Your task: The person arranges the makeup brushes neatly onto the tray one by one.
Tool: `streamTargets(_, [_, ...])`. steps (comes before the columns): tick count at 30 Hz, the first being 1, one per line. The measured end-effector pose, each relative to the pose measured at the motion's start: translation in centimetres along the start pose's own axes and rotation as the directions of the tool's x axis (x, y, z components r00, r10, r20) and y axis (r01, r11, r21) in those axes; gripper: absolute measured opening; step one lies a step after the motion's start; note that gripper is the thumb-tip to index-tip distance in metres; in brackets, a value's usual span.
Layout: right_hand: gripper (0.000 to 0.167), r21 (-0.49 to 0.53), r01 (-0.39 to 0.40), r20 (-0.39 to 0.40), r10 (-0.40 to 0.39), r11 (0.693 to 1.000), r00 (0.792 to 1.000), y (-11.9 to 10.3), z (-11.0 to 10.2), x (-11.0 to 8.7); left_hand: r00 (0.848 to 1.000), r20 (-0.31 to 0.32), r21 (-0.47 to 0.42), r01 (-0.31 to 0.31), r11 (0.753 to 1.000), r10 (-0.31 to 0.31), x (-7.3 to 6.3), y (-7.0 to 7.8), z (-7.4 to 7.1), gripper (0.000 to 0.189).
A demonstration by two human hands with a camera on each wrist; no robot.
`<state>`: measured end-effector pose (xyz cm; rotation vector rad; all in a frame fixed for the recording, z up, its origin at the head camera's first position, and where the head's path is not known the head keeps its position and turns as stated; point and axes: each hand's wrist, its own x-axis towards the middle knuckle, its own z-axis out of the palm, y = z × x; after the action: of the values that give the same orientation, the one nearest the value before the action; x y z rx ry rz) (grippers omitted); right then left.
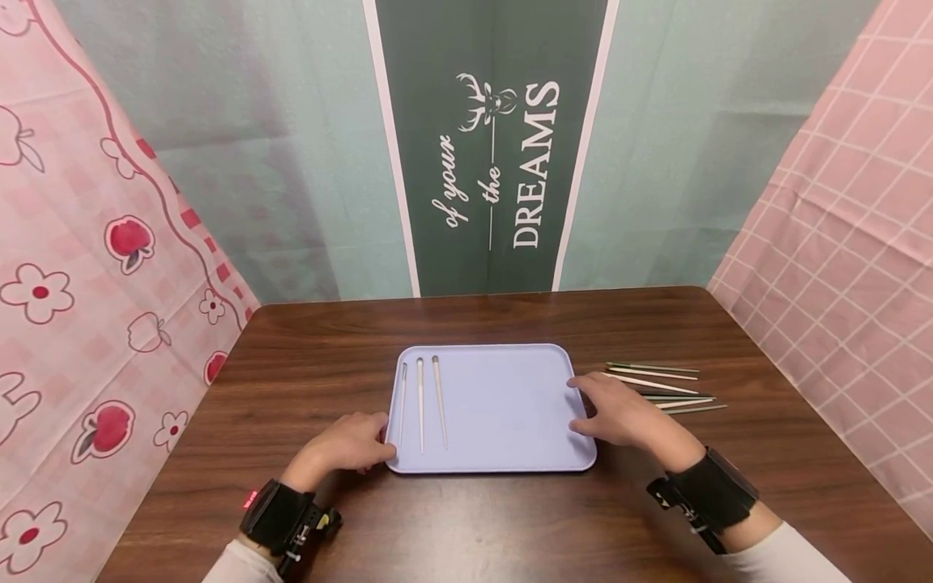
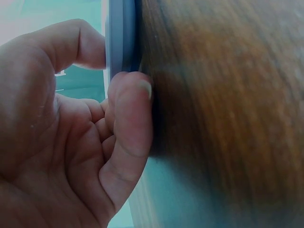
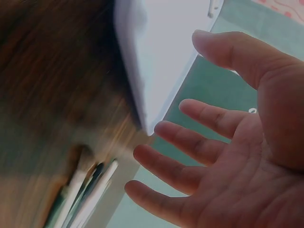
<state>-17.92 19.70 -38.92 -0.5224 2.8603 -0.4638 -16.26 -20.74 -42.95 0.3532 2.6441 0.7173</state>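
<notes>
A lavender tray (image 1: 510, 413) lies on the wooden table. Three slim pale sticks, among them a middle stick (image 1: 420, 405), lie side by side in its left part, thicker at their far ends and tapering toward me. My left hand (image 1: 350, 441) grips the tray's near left corner; in the left wrist view the thumb (image 2: 90, 52) is on the rim and curled fingers (image 2: 133, 118) are at its outer side, by the tabletop. My right hand (image 1: 615, 409) is over the tray's right edge, its fingers spread and holding nothing; the right wrist view shows them extended.
Right of the tray lies a loose bunch of slim green, white and dark sticks (image 1: 685, 400), partly behind my right hand. The wooden table (image 1: 474, 526) ends at a green curtain (image 1: 488, 267) at the back. Pink patterned cloths (image 1: 109, 283) hang on both sides.
</notes>
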Motion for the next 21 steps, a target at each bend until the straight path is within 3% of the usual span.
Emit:
streamTargets(9, [0.059,0.006,0.05,-0.033,-0.05,0.999,0.998,2.2,0.0,-1.0,1.0,0.0,-0.004,0.0,1.0,0.0,0.0,0.0,0.0,0.016])
streamTargets(21, [0.061,-0.024,0.023,-0.081,-0.025,0.999,0.996,5.3,-0.2,-3.0,1.0,-0.006,0.004,-0.013,1.0,0.013,0.0,0.0,-0.1,0.015])
